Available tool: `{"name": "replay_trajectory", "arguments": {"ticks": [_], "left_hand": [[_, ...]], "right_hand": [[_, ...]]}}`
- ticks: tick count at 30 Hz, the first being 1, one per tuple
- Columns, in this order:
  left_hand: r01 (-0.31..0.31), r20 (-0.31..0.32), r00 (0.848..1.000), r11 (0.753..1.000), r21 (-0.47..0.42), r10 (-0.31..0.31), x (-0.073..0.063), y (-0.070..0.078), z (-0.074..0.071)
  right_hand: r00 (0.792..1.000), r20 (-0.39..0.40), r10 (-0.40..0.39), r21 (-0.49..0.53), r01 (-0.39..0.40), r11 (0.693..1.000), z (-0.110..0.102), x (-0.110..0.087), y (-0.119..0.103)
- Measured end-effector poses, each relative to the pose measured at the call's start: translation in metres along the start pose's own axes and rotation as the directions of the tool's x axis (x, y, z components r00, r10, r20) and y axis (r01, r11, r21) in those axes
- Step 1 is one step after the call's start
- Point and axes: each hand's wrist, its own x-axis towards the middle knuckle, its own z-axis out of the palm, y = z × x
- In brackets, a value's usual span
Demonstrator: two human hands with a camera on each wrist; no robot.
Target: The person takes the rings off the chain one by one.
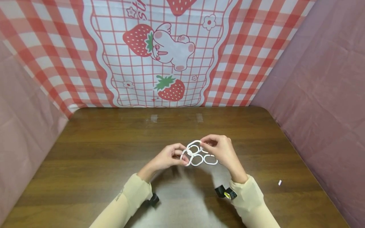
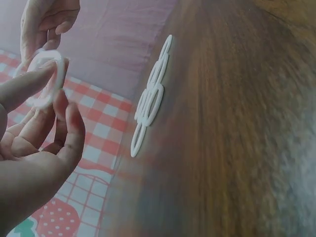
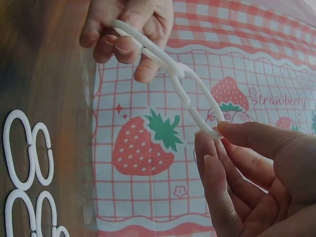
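Two white plastic oval rings, each a link with a small split, are hooked into each other and held between the hands above the table. My left hand (image 1: 166, 157) pinches one link (image 3: 148, 43) between thumb and fingers. The other link (image 3: 206, 89) is pinched at its far end by my right hand (image 1: 223, 150). In the right wrist view they cross midway between the hands. Several more white links (image 1: 211, 164) lie flat on the wooden table (image 1: 114, 139) beneath; the left wrist view shows these loose links (image 2: 160, 101) in a close row.
A small white piece (image 1: 279, 182) lies on the right side of the table. Clear tape patches (image 1: 154, 118) stick near the back edge. A strawberry-print cloth (image 1: 171, 47) hangs behind, with pink cloth (image 1: 322, 95) along the sides.
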Motion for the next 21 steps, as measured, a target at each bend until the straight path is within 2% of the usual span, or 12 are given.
{"name": "replay_trajectory", "arguments": {"ticks": [3,6,9,11,17,21], "left_hand": [[0.012,-0.013,1.0,1.0,-0.026,-0.012,-0.002,-0.002,-0.002],[0.067,-0.047,0.996,0.993,-0.102,-0.073,-0.003,-0.002,-0.004],[0.125,-0.108,0.984,0.977,-0.175,-0.145,-0.004,-0.003,-0.004],[0.142,-0.159,0.971,0.968,-0.205,-0.176,-0.004,-0.003,-0.004],[0.113,-0.271,0.943,0.954,-0.276,-0.191,-0.004,-0.001,-0.003],[0.109,-0.312,0.92,0.921,-0.374,-0.236,-0.003,0.001,-0.002]], "right_hand": [[1.0,-0.017,0.025,0.023,-0.025,0.999,-0.002,-0.001,0.001],[0.998,-0.024,0.055,0.052,-0.054,0.997,-0.002,-0.002,0.003],[0.995,-0.022,0.098,0.091,-0.096,0.991,-0.001,-0.003,0.005],[0.992,-0.016,0.129,0.128,-0.126,0.984,0.0,-0.003,0.007],[0.983,-0.002,0.182,0.214,-0.178,0.961,0.002,-0.006,0.013],[0.979,-0.011,0.204,0.226,-0.196,0.954,0.004,-0.007,0.017]]}}
